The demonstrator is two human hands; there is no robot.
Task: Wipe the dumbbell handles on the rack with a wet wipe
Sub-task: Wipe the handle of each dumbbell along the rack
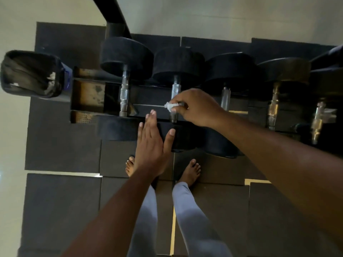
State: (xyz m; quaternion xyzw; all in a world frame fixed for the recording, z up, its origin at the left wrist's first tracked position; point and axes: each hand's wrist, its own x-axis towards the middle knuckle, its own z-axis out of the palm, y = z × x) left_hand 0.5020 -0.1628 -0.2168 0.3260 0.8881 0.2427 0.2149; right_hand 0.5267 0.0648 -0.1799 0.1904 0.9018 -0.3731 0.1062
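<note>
While the right hand [194, 108] was curled round a white wet wipe [169, 106] on the second dumbbell handle [175, 89] from the left on the rack [87, 95], the left hand [150, 143] was held flat, fingers straight, near that dumbbell's near head.

Shiny metal handles [124, 93], matt black rubber heads [178, 64], crumpled white wipe [169, 106] in the fingers [178, 102], matt dark floor mats [63, 136].

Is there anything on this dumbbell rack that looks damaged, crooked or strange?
Yes. The bare shelf at the left end of the black metal dumbbell rack shows brown, rust-like patches where the paint looks worn. The black rubber dumbbells with steel handles lie in an even row; none looks crooked.
</note>
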